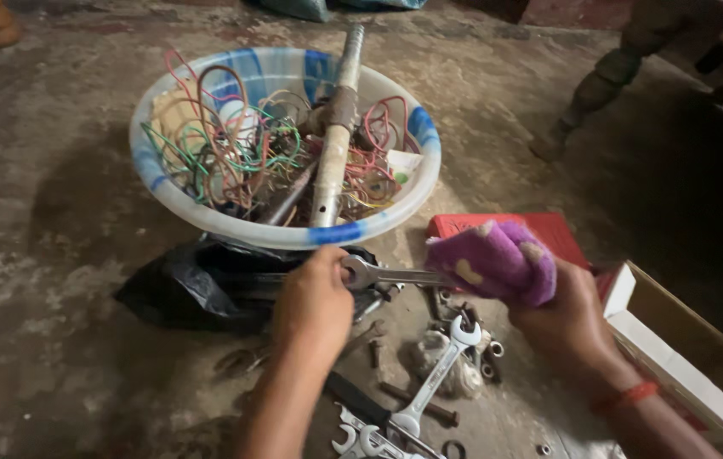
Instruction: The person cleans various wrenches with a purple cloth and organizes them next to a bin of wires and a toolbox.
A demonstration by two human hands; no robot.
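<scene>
The left hand (315, 299) grips a wrench (395, 275) at its ring end; right hand (567, 321) fingers clench a purple cloth (498, 262) around its shaft. Other wrenches (429, 387) lie on the floor (64, 272), seemingly not wiped yet.

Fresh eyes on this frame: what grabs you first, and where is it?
At centre, the left hand holds a silver ring spanner by its ring end, while the right hand wraps a purple patterned cloth around its shaft. Behind them sits a white and blue plastic basin full of tangled coloured wires with a long metal pipe lying across it. More spanners and bolts lie on the floor below.
</scene>
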